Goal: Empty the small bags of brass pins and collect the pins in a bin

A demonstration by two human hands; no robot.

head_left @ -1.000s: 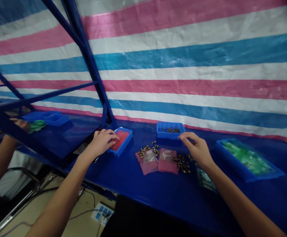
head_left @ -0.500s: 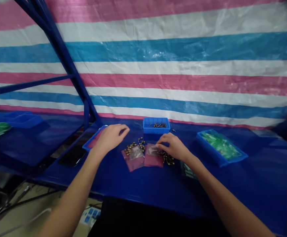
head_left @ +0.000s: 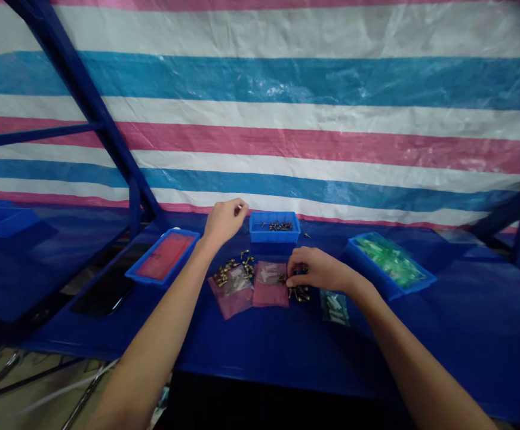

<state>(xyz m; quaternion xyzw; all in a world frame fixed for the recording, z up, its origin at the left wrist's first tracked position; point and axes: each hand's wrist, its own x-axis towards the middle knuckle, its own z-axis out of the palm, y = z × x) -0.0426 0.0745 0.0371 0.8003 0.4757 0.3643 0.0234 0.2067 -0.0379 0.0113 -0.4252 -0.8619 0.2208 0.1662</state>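
Note:
My left hand point(head_left: 226, 223) is raised just left of a blue bin point(head_left: 274, 236) that holds small dark metal screw-like pieces. Its thumb and fingertips are pinched together; anything between them is too small to make out. My right hand point(head_left: 317, 269) is lowered over a pile of brass-coloured screw-like pieces point(head_left: 301, 294), its fingers curled in and partly hiding the pile. Beside its fingertips lies a pink zip bag point(head_left: 271, 295) with clear contents. A second pink bag point(head_left: 231, 306) lies to the left, with loose brass-coloured pieces point(head_left: 226, 272) on and around its upper end.
At left, a blue tray point(head_left: 191, 237) holds red-pink bags, with a black phone point(head_left: 101, 295) beside it. A blue tray point(head_left: 391, 294) of green-and-clear bags stands at right. A small greenish bag point(head_left: 335, 307) lies near my right wrist. A blue frame post point(head_left: 94, 107) slants up at left.
My left hand has moved from above the red-pink tray towards the blue bin, its fingers closing. My right hand has shifted off the pink bag onto the pile. The view has turned slightly.

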